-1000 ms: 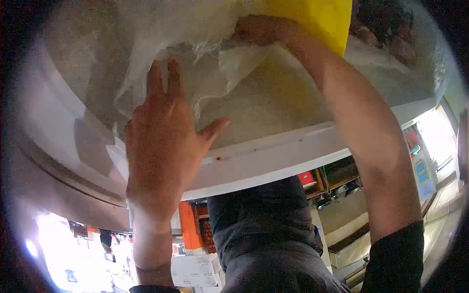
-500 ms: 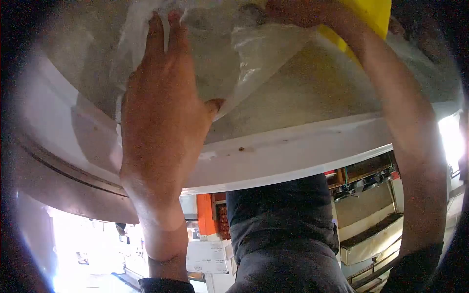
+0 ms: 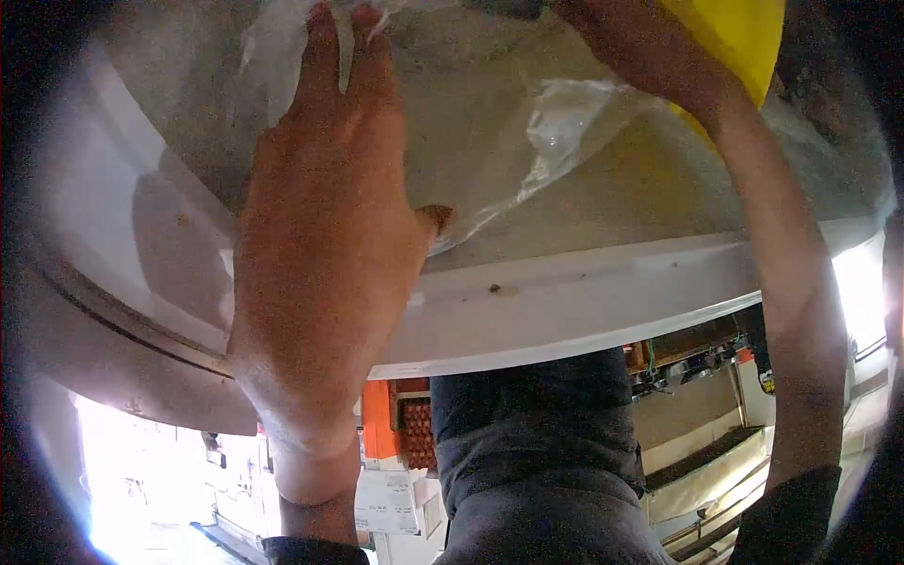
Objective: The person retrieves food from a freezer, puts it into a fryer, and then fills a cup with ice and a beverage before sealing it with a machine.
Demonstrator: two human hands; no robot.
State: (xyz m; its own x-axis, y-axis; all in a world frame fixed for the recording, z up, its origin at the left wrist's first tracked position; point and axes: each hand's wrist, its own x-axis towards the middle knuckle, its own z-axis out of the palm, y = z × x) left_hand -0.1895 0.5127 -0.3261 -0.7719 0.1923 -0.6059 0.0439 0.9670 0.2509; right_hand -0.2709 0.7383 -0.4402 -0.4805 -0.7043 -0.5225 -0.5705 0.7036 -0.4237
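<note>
My left hand (image 3: 330, 198) lies palm down on a crumpled clear plastic sheet (image 3: 563, 127), two fingers stretched forward and apart, the thumb out to the right. The film spreads over a greyish-beige surface (image 3: 603, 198) inside a white rim (image 3: 565, 297). At the top right my right hand (image 3: 650, 52) reaches over the far part of the same surface, its fingers cut off by the upper frame edge. A dark object (image 3: 508, 8) shows at the top beside those fingers. Behind the right wrist stands a smooth yellow object (image 3: 739, 47).
The white rim curves round on the left and along the front, close to my dark-clothed body (image 3: 537, 452). Below it are an orange panel (image 3: 380, 419), a stack of brownish egg-tray-like things (image 3: 418, 433), a white printed box (image 3: 386, 499) and shelving (image 3: 706, 471) at right.
My left hand appears slightly further right and forward, with the plastic film shifted right and flatter beneath it. My right hand and the yellow object also sit a little further right.
</note>
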